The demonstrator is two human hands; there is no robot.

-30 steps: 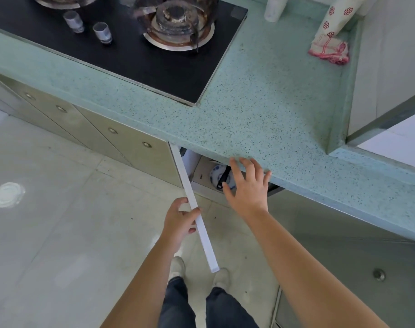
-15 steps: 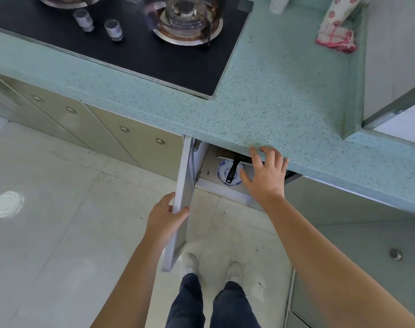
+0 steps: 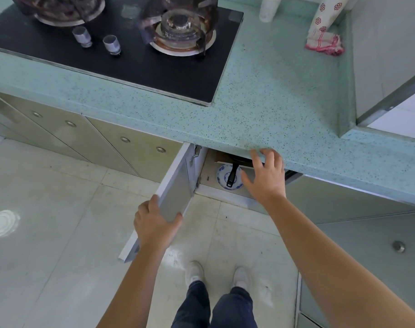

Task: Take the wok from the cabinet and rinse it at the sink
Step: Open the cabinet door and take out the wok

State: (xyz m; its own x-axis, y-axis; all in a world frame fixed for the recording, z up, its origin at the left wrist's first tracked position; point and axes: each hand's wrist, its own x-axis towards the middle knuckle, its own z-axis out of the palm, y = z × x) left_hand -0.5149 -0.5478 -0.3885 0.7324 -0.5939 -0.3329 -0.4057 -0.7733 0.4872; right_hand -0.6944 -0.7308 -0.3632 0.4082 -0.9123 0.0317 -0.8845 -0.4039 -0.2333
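Wok [image 3: 233, 174] sits inside the open cabinet [image 3: 208, 166] under the counter [image 3: 272, 102], near the front edge of the cabinet floor. Only its black handle and a sliver of dark rim show, and the handle points out toward the person over a blue-and-white plate [image 3: 221, 179]. Left hand [image 3: 156, 223] grips the free edge of the door [image 3: 175, 192], fingers and thumb wrapped round it. Right hand [image 3: 264, 177] is spread and holds nothing; it is just right of the handle, fingertips at the counter's front edge, and whether they touch it is unclear. Likely handling: rigid metal, fairly heavy and bowl-heavy, so take the handle close to the bowl and steady the rim with the other hand. The plate is fragile, so lift before pulling. Hidden: most of the bowl is behind the counter overhang. Its size and any second handle can't be seen, nor whether the handle rests on the plate or what lies under the bowl. No sink in view.
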